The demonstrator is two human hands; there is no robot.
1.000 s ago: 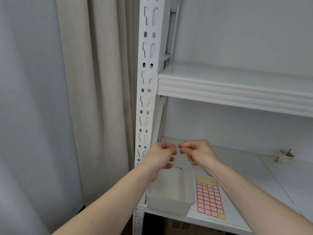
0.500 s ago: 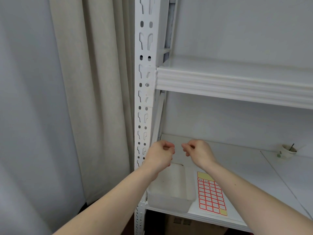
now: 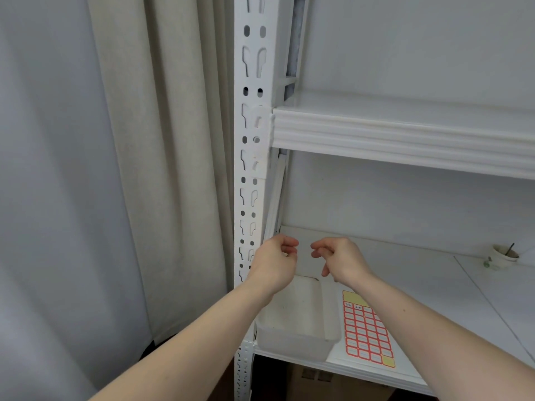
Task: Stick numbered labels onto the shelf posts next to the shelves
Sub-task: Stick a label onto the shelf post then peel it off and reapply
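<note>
surroundings: white perforated metal shelf post (image 3: 251, 157) runs top to bottom, beige pleated curtain (image 3: 162, 169) just left of it; small white paper cup (image 3: 504, 256) with a stick in it near the lower shelf's back right
in the way: translucent white plastic bin (image 3: 298, 322) at the front left corner of the white lower shelf board (image 3: 419, 285), directly under both hands
label sheet: red-bordered sticker sheet with yellow ends (image 3: 366, 331) flat on the lower shelf by its front edge, just right of the bin; two top cells have handwriting, too small to read
edges/room: white ribbed upper shelf beam (image 3: 405, 140) joins the post well above the hands; open gap between the two shelves, bare board to the right
left hand (image 3: 273, 264): fingers curled in, thumb and forefinger nearly pinched, just beside the post; can't tell if a label is between them
right hand (image 3: 340, 260): fingers curled, tips narrow, facing the left hand with a small gap; nothing visible in it
</note>
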